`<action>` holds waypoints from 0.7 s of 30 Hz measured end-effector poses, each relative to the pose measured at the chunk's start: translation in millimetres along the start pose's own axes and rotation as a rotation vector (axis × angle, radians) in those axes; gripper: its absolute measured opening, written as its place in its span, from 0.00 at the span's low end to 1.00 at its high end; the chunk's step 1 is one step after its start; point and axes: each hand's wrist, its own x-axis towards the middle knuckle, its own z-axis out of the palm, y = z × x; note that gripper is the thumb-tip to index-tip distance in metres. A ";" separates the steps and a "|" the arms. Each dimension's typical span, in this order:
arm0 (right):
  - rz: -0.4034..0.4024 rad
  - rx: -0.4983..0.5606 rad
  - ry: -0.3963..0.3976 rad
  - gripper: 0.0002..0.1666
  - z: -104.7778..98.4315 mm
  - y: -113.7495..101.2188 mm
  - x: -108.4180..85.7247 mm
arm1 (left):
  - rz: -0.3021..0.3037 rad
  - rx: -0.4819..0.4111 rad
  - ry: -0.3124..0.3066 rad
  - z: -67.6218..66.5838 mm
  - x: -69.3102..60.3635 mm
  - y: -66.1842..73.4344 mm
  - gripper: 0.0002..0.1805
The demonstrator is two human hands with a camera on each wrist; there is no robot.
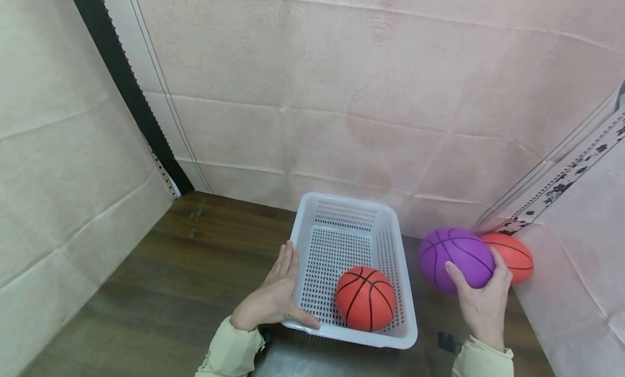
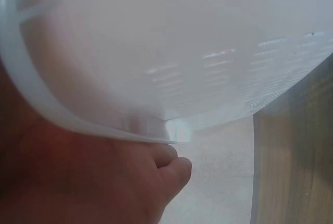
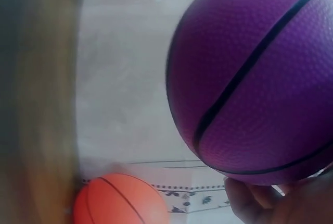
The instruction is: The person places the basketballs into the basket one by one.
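A white perforated basket [image 1: 408, 306] holds a red-orange ball [image 1: 365, 299] at its front right. My left hand [image 1: 273, 298] rests against the basket's front left corner, fingers straight along the left side and thumb on the front rim. The left wrist view has that hand [image 2: 119, 177] touching the basket's rim [image 2: 78, 125]. To the right of the basket, my right hand [image 1: 485, 306] grips a purple ball [image 1: 454, 257] between thumb and fingers. In the right wrist view, the fingers of this hand [image 3: 281, 203] lie against the purple ball [image 3: 255, 78].
Another red-orange ball [image 1: 512, 257] sits behind and right of the purple one, by the right wall corner; the right wrist view also has it [image 3: 122, 203]. Cloth-covered walls [image 1: 342, 95] enclose the brown wooden table [image 1: 161, 274] at the back and both sides.
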 end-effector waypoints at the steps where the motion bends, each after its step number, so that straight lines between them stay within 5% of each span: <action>1: -0.001 -0.006 -0.003 0.55 -1.7 -1.7 -0.7 | 0.000 0.001 0.000 0.1 0.0 0.0 0.84; 21: -0.069 -0.076 -0.093 0.58 -23.3 -20.0 -12.4 | 0.008 0.000 0.006 0.4 0.6 -0.8 0.84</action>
